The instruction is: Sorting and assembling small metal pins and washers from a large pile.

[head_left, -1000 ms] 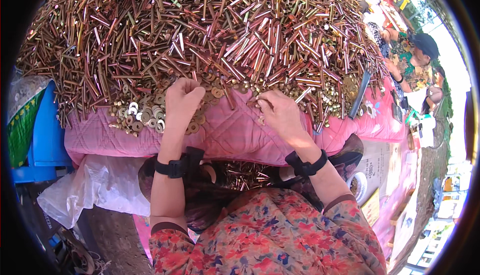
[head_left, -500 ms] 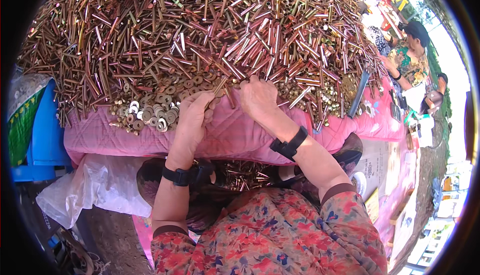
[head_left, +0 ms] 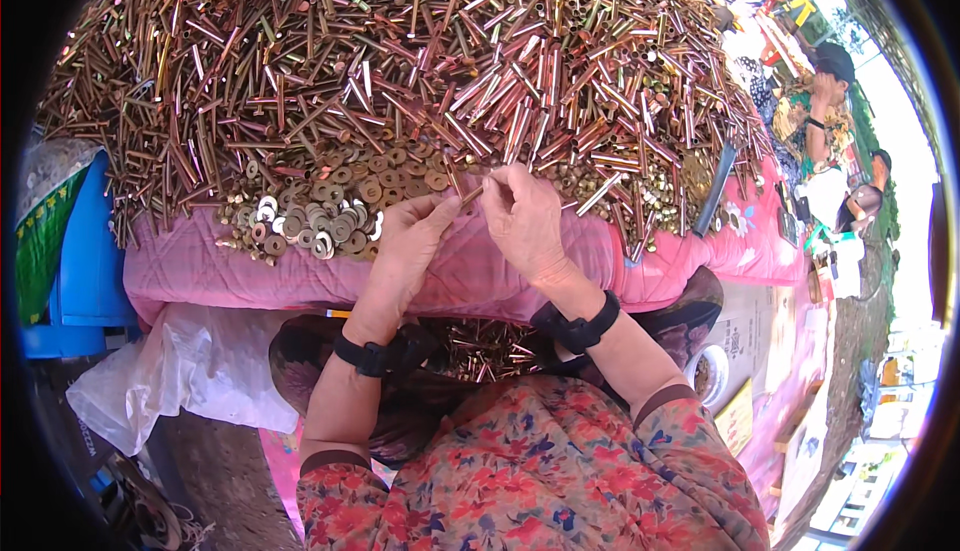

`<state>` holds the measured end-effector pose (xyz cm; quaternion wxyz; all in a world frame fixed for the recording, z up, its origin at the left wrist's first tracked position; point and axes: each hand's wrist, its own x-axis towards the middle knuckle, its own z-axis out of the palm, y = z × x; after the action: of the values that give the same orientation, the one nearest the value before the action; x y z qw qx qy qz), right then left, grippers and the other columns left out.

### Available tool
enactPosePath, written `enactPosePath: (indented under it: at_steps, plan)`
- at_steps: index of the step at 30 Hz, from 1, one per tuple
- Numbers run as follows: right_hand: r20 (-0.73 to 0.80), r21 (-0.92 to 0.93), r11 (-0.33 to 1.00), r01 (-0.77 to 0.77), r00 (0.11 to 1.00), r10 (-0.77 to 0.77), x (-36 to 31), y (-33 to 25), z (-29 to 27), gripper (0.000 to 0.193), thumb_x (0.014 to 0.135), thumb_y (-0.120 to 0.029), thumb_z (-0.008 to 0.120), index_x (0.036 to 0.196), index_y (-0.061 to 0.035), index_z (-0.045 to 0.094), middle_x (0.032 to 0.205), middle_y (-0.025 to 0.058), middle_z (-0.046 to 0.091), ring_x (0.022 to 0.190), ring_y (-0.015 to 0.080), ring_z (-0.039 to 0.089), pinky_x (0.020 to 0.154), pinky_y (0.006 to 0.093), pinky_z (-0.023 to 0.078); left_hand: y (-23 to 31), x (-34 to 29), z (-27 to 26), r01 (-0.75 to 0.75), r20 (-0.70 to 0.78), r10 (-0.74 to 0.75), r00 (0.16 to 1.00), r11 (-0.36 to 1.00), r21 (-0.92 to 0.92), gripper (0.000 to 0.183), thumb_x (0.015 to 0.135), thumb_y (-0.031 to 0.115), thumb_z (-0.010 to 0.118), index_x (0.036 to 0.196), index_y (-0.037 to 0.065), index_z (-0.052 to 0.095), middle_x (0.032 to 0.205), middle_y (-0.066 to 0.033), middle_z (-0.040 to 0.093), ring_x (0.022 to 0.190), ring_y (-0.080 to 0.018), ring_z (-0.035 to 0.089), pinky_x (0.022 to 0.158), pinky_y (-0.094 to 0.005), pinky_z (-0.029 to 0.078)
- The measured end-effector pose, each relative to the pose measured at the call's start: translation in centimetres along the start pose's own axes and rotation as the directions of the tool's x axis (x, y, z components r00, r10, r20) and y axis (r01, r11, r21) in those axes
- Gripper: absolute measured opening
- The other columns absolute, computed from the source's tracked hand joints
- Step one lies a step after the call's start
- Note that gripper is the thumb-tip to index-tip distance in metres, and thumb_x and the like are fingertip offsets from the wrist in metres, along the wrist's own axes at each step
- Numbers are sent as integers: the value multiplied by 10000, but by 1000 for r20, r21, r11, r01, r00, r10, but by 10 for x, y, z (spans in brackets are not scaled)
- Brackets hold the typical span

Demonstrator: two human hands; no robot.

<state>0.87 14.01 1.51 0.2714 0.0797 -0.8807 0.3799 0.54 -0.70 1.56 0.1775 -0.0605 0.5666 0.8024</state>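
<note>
In front of me spreads a big heap of brassy metal tubes and rods [head_left: 400, 61]. At its near edge lies a pile of flat round washers [head_left: 350, 201]. To the right of my hands sit small nuts [head_left: 660, 191]. Over the pink quilted cloth, my left hand [head_left: 412, 241] pinches a short metal tube [head_left: 473, 195] between thumb and fingers. My right hand [head_left: 522, 221] closes its fingertips at the other end of that tube. Whether a small part sits in the right fingertips is too fine to make out.
Pink quilted cloth [head_left: 250, 276] covers the near edge. A dark flat bar [head_left: 717, 191] lies at right. Blue containers [head_left: 85, 261] stand at left above a clear plastic sheet [head_left: 190, 371]. More metal pieces [head_left: 485, 351] lie between my knees. Another person [head_left: 825, 116] sits at far right.
My hands have drawn slightly back from the heap and closer together, with the tube between them. The person at far right has raised a hand to the head.
</note>
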Motion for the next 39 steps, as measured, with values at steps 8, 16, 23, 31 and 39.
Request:
enactPosePath:
  at_steps: [8, 16, 23, 31, 39]
  plan:
    - [141, 135, 988, 78, 985, -97, -17, -6, -4, 142, 818, -147, 618, 892, -40, 561, 763, 120, 601, 647, 282, 616, 560, 362, 483, -18, 6, -1, 65, -18, -71, 997, 971, -229, 172, 847, 190, 649, 840, 20, 623, 624, 23, 548, 503, -31, 456, 443, -169, 324]
    - [378, -432, 876, 212, 925, -38, -4, 30, -20, 151, 733, -106, 589, 871, -46, 607, 846, 107, 586, 852, 311, 543, 764, 380, 455, -4, 10, -16, -49, -60, 36, 998, 974, -222, 123, 800, 131, 664, 832, 24, 614, 588, -9, 546, 394, -17, 347, 367, -169, 207]
    - [142, 544, 715, -440, 888, 438, 3, 25, -22, 169, 852, -61, 578, 991, 10, 515, 845, 77, 595, 689, 115, 605, 580, 228, 488, -3, 6, -15, -43, -51, 37, 998, 990, -131, 99, 786, 119, 676, 801, 36, 626, 580, -3, 548, 397, -20, 377, 369, -164, 225]
    - [207, 836, 339, -431, 820, 533, -3, 26, -26, 275, 879, -64, 544, 1117, -4, 422, 894, 100, 596, 760, 141, 608, 646, 246, 515, -5, 7, -13, -6, 73, 16, 997, 989, -146, 97, 758, 91, 708, 764, 30, 632, 626, -21, 601, 458, -35, 478, 393, -150, 304]
    - [197, 846, 321, -426, 809, 553, -6, 23, -25, 234, 874, -55, 551, 1071, -14, 432, 866, 105, 608, 730, 155, 616, 627, 245, 520, -7, 4, -11, -145, 32, 146, 989, 989, -30, 69, 768, 51, 696, 810, 10, 660, 688, -3, 626, 611, -42, 554, 540, -162, 413]
